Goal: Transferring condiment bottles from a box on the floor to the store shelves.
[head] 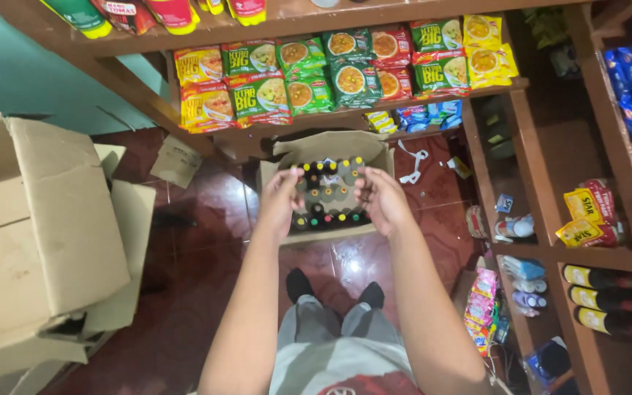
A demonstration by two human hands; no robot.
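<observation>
An open cardboard box point(329, 146) stands on the dark red floor ahead of my feet, filled with several dark bottles point(330, 201) with yellow, orange and green caps. My left hand point(281, 199) and my right hand point(379, 197) are raised side by side above the box, fingers curled toward each other. A small crumpled clear piece point(330, 179) shows between the fingertips; whether either hand grips it I cannot tell.
A big open cardboard box point(45, 234) sits at the left. Wooden shelves point(345, 117) behind the bottle box carry noodle packets point(330, 69). Shelving at the right point(543, 219) holds sachets, dark bottles point(601, 296) and blue packets. Scraps of card point(175, 161) and plastic lie on the floor.
</observation>
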